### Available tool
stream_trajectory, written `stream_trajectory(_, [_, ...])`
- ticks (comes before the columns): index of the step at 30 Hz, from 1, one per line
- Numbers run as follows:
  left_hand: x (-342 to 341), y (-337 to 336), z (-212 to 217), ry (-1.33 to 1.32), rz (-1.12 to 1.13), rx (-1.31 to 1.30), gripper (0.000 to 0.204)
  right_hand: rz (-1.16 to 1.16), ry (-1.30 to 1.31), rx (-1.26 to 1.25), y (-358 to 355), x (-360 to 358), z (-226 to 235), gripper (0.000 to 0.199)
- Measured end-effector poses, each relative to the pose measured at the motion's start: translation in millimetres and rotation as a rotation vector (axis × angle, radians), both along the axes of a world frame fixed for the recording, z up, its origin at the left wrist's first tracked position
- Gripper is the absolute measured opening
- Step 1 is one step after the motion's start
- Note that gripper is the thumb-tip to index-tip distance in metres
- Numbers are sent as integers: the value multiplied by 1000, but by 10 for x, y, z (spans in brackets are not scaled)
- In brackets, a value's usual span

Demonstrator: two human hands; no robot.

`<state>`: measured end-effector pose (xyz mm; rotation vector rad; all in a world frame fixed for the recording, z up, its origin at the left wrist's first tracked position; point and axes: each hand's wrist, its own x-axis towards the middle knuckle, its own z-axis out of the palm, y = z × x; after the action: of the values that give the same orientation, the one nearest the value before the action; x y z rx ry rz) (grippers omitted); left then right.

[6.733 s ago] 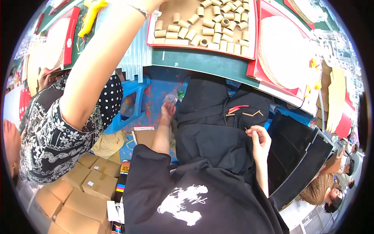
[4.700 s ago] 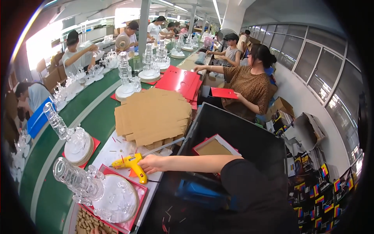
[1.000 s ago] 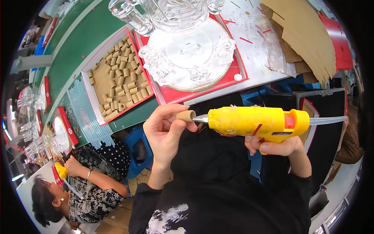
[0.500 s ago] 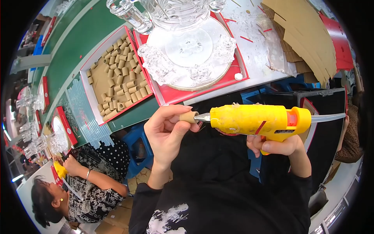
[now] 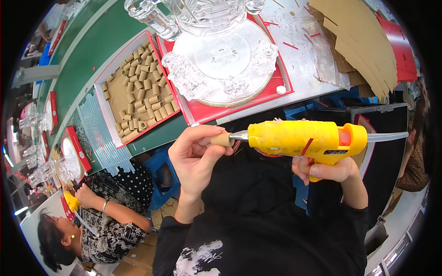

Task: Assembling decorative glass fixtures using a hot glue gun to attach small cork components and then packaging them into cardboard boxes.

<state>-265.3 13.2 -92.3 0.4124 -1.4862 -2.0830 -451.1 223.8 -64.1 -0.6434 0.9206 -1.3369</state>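
Between the thumb and fingers of my left hand is a short cardboard tube, its open end facing right. My right hand grips the handle of a yellow hot glue gun, held level with its metal nozzle pointing left. The nozzle tip sits at the tube's open end; whether it reaches inside I cannot tell. A translucent glue stick sticks out of the gun's rear. Beyond my hands, a red tray holds a round white disc with clear, lumpy decorative pieces along its near edge.
Many cardboard tubes fill a box at the left, beside a bundle of clear glue sticks. Clear glassware stands at the back. Cardboard sheets lie far right. A co-worker sits at the left with another glue gun.
The tube and my left hand have shifted very slightly left. The glue gun has risen a little, its nozzle still at the tube's end.
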Motion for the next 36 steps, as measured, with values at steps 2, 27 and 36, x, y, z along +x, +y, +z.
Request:
stream_trajectory(2, [7,-7,6,5,-2,6,27,3,2,8,-4,-1,22,7])
stream_trajectory(27, [40,-29,31,-58,42,-38,27,-73,99,119,-71,49,105,15])
stream_trajectory(36, [53,-58,19,8,14,-7,27,-39,82,150,-56,40,118,14])
